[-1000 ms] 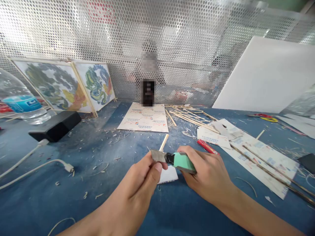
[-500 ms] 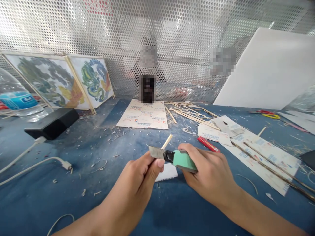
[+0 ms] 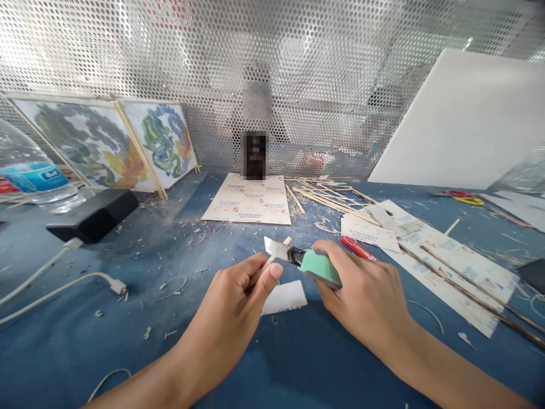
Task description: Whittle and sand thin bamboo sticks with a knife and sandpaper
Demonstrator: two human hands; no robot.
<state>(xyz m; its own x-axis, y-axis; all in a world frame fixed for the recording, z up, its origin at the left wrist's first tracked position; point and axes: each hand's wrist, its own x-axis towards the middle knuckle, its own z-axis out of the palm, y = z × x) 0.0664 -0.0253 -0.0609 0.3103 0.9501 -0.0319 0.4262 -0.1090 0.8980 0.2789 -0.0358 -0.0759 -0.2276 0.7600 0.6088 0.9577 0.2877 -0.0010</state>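
At a blue bench (image 3: pixel 170 352) scattered with pale shavings, a thin wooden stick (image 3: pixel 269 262) meets the blade of a green-handled knife (image 3: pixel 317 266), seen by me through the head camera. The left hand (image 3: pixel 238 295) is closed around the stick, pinching it between thumb and curled fingers, its far end rising past the blade. The right hand (image 3: pixel 361 289) is wrapped round the knife's handle, fingers folded, with the blade laid across the stick just beyond the left thumb. I judge the step in hand to be a shaving or trimming pass; whether the edge is biting into the wood, I cannot tell. Any further pass would, in my view, call for a firm left pinch, a shallow blade angle and a stroke directed away from that thumb, which sits close to the steel. Beneath the hands lies a small folded white piece (image 3: pixel 285 301). Beyond it, a printed backing sheet (image 3: pixel 247 210) lies flat before a perforated metal screen (image 3: pixel 213 57), beside a loose pile of pale strips (image 3: pixel 332 203). A red tool (image 3: pixel 357 248) rests behind the right hand, near a longer sheet (image 3: pixel 464 284) crossed by dark rods (image 3: pixel 451 274).
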